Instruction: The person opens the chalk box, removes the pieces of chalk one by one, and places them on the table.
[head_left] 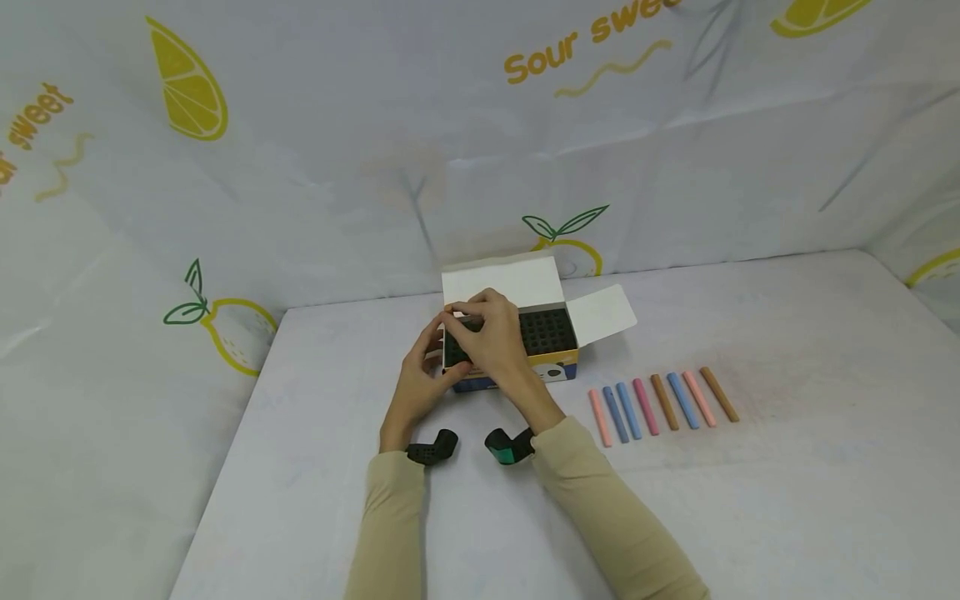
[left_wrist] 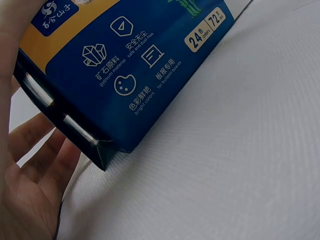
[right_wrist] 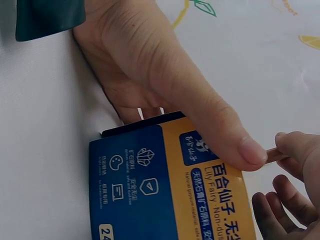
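Note:
A blue and yellow chalk box (head_left: 558, 372) stands with its lid up, a black holed insert (head_left: 550, 332) showing inside. My left hand (head_left: 422, 379) grips the box's left end, thumb across the front and fingers round the side. Above that end my right hand (head_left: 495, 337) pinches a brown chalk stick (right_wrist: 272, 156) between thumb and fingers; most of the stick is hidden. In the left wrist view, the box front (left_wrist: 145, 75) carries printed icons, with left-hand fingers (left_wrist: 37, 150) behind its end.
To the right of the box, several chalk sticks lie in a row, among them a pink stick (head_left: 600, 417), a blue stick (head_left: 683, 401) and a brown stick (head_left: 719, 394). A white side flap (head_left: 602, 315) sticks out rightward. Behind the table hangs a lemon-printed cloth (head_left: 337, 167).

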